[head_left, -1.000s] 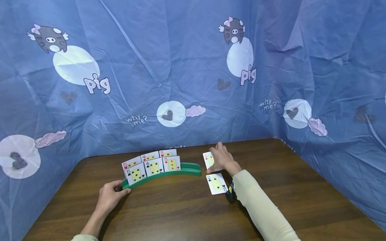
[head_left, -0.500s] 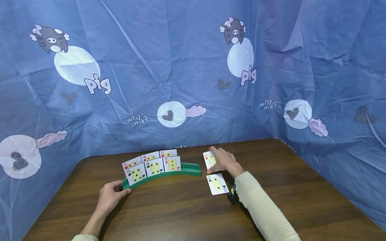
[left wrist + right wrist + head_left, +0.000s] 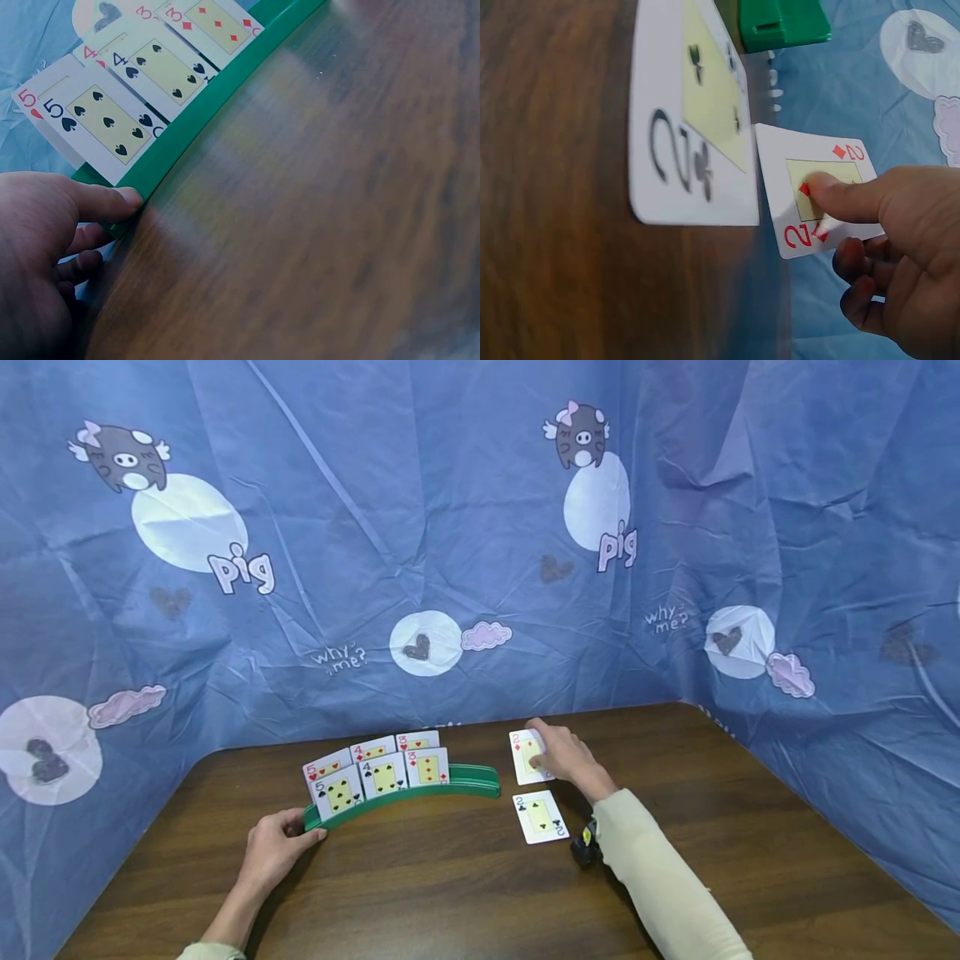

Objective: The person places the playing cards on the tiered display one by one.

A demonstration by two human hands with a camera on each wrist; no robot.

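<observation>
A curved green card holder stands on the table with two rows of playing cards. My left hand grips its left end, the thumb on the front edge and the fingers partly hidden behind. My right hand pinches the two of diamonds; in the right wrist view the thumb lies across the card's face. Face up on the table, just nearer than that card, is the two of clubs.
The holder's front row shows the five of spades, four of spades and three of diamonds; red cards stand behind. A blue printed cloth hangs beyond the far edge of the brown wooden table.
My right hand has slid a little to the right, its thumb now over the face of the two of diamonds, which has shifted slightly away from the two of clubs. My left hand stays put.
</observation>
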